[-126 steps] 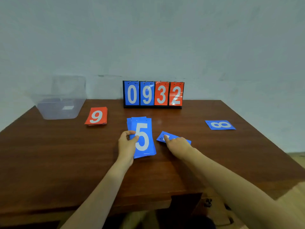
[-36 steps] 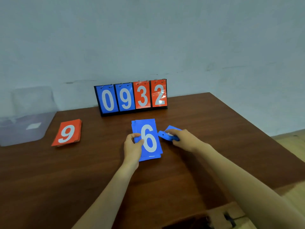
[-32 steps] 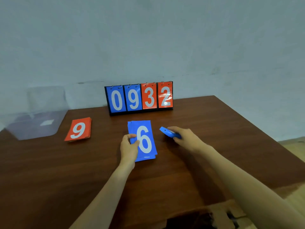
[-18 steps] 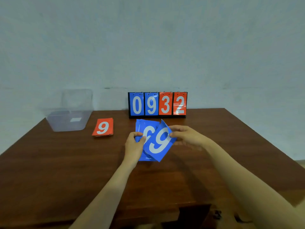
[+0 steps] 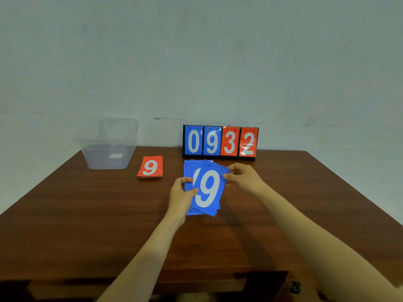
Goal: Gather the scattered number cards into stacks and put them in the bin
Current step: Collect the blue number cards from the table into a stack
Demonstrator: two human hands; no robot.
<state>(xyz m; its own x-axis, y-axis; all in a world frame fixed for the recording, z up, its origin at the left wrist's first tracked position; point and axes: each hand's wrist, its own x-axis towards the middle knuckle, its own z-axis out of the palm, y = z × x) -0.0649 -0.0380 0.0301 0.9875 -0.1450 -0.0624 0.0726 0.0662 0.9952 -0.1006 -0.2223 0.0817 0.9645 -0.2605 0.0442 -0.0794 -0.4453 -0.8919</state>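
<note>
Counts of objects on one desk [image 5: 87,214].
One clear bin [image 5: 108,153]; one scoreboard [image 5: 220,142] with four panels, two blue and two red; one red stack [image 5: 150,167]; one blue stack [image 5: 189,170], cards too overlapped to count, plus one tilted 9 card [image 5: 209,188]; two grips, left grip [image 5: 181,198] and right grip [image 5: 244,177].

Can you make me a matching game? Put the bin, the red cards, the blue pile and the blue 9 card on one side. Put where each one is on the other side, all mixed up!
Things:
1. clear bin
2. red stack
3. blue stack
4. blue 9 card

Places:
A. lies flat on the table, just right of the bin
B. the right hand pinches its top right corner
C. stands at the table's far left corner
D. the left hand grips it by its left edge

Pairs: 1-C, 2-A, 3-D, 4-B
</note>
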